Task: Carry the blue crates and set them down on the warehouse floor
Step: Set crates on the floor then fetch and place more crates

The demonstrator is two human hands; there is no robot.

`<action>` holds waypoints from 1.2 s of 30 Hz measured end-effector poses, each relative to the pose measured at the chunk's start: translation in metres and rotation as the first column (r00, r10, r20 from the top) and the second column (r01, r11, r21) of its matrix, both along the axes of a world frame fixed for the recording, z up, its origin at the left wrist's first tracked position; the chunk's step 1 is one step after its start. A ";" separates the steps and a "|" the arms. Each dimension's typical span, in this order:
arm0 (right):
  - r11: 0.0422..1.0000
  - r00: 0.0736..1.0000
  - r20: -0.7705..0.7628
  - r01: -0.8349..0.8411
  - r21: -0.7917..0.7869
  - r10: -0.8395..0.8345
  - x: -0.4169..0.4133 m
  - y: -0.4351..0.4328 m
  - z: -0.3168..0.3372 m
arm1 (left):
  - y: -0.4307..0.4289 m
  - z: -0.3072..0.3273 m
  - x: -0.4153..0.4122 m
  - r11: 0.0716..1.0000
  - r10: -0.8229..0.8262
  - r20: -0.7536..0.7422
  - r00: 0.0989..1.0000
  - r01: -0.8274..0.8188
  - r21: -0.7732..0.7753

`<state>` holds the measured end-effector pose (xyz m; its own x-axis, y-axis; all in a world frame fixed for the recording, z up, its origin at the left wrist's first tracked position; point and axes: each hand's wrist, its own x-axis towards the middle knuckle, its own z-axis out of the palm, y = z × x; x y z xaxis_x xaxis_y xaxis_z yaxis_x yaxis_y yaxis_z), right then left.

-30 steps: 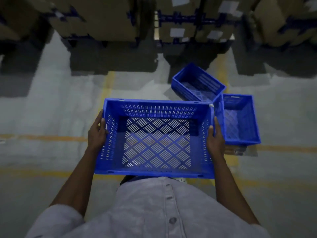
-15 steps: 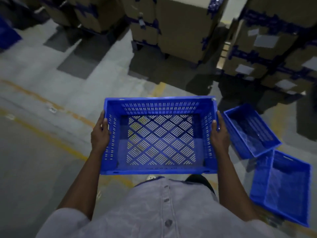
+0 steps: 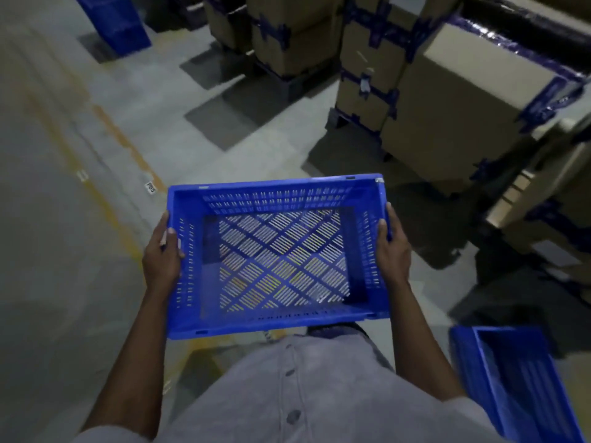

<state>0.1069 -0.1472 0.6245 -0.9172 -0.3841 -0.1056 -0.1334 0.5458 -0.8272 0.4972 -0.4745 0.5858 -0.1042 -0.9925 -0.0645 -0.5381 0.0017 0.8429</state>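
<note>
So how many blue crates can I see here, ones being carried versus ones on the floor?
Being carried: 1, the carried crate, gripped by the left hand and the right hand
On the floor: 2, the lower-right crate and the top-left crate, both partly cut off
Total: 3 blue crates

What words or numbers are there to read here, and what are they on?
"P65", digits uncertain: on a small white tag stuck to the floor.
Another white mark on the floor: too blurred to read.
A label on a cardboard box: too blurred to read.
The blue crate held by the left hand and right hand: no writing visible.
</note>
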 end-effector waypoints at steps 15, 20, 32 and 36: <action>0.950 0.951 -0.029 -0.310 -0.024 0.309 -0.156 -0.384 0.020 | -0.221 0.011 -0.078 0.923 0.381 -0.144 0.913 -0.385 0.001; 0.943 0.942 -0.040 -0.334 -0.010 0.333 -0.165 -0.530 0.014 | -0.356 -0.001 -0.080 0.910 0.414 -0.106 0.904 -0.414 0.023; 0.915 0.913 -0.065 -0.404 -0.003 0.403 -0.170 -0.849 0.016 | -0.631 0.002 -0.076 0.868 0.497 -0.089 0.863 -0.495 0.039; 0.903 0.902 -0.031 -0.430 0.007 0.430 -0.175 -0.957 -0.022 | -0.736 -0.021 -0.083 0.839 0.539 -0.082 0.838 -0.543 -0.029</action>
